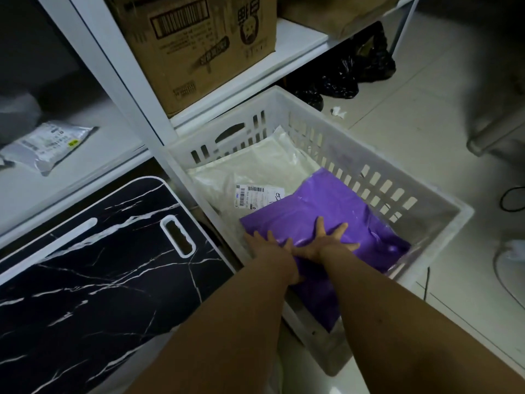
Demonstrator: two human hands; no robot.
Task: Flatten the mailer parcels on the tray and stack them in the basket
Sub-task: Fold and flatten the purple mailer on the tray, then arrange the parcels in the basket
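A purple mailer parcel [332, 211] lies inside the white slotted basket [369, 155] on the floor, on top of a white mailer [255, 172] with a barcode label. Both hands are in the basket. My right hand [326, 237] presses flat on the purple mailer with its fingers spread. My left hand [272, 248] rests on the mailer's near left edge, fingers straight. The black marble-patterned tray [85, 265] sits at the left with no parcel on it. A grey mailer [48, 143] lies on the shelf at the far left.
A white shelving unit [136, 89] stands behind the basket and carries a cardboard box [199, 44]. Black plastic bags [349, 72] lie under its lower shelf. Pale tiled floor [426, 109] spreads to the right, with a black cable [511, 197] near the edge.
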